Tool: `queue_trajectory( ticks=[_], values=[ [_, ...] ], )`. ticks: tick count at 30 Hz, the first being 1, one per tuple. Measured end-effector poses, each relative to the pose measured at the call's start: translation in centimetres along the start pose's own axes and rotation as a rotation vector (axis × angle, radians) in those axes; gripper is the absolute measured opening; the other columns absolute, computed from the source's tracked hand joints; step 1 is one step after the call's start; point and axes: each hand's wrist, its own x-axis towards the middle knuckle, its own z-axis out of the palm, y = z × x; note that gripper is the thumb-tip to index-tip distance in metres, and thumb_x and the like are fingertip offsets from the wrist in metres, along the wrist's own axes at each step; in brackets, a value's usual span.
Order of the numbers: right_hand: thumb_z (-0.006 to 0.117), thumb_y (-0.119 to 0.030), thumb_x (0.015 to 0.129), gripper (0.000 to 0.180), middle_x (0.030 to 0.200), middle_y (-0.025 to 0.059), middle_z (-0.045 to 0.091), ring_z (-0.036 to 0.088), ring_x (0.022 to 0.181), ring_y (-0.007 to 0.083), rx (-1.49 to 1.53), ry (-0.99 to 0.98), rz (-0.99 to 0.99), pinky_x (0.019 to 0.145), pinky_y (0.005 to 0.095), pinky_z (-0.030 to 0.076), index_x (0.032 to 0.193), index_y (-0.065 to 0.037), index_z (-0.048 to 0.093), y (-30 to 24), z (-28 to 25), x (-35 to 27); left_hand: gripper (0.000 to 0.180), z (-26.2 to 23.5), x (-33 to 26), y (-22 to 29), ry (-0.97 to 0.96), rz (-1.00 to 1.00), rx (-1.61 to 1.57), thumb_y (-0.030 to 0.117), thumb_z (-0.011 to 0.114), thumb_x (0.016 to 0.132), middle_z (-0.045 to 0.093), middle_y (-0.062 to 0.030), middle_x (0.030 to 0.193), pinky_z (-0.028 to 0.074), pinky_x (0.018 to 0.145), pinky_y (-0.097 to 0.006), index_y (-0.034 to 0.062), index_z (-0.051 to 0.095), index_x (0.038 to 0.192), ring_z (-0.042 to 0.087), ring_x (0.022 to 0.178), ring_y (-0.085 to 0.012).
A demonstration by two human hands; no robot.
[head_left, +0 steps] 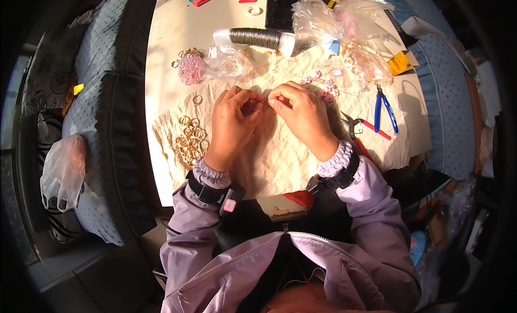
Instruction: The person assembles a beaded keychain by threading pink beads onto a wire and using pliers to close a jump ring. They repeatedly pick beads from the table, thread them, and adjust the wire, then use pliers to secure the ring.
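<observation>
Over a crumpled cream cloth on the table, my left hand and my right hand are held close together, fingertips almost meeting. Both have thumb and forefinger pinched; whatever lies between them is too small to make out. A pile of gold rings is left of my left hand, with a single ring just above it. Beyond my right hand lie pink and white beads. Farther back on the left sits a cluster of clear pink beads with gold rings at its edge.
A spool of dark wire lies at the back, beside clear plastic bags. To the right are blue-handled pliers and red-handled cutters. A yellow box stands near the right edge. Padded blue seats flank the table.
</observation>
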Motion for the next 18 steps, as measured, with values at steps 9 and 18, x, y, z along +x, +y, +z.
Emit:
queue_trajectory(
  ticks=[9, 18],
  values=[
    [0.078, -0.016, 0.098, 0.014, 0.103, 0.0060, 0.071, 0.073, 0.091, 0.0297, 0.049, 0.003, -0.176, 0.078, 0.0416, 0.058, 0.106, -0.009, 0.069, 0.0, 0.0, 0.0, 0.009, -1.1, 0.3, 0.7, 0.017, 0.137, 0.037, 0.002, 0.083, 0.085, 0.064, -0.0095, 0.082, 0.049, 0.074, -0.041, 0.0038, 0.076, 0.091, 0.061, 0.080, -0.0291],
    [0.072, -0.010, 0.100, 0.009, 0.105, 0.0069, 0.071, 0.074, 0.094, 0.0332, -0.046, 0.044, -0.116, 0.080, 0.0430, 0.060, 0.108, -0.009, 0.068, -0.6, -0.4, -0.2, 0.009, -1.9, -0.3, 0.6, -0.020, -0.067, -0.193, -0.001, 0.079, 0.087, 0.062, -0.0060, 0.084, 0.051, 0.071, -0.032, 0.0007, 0.071, 0.090, 0.060, 0.077, -0.0175]
  ],
)
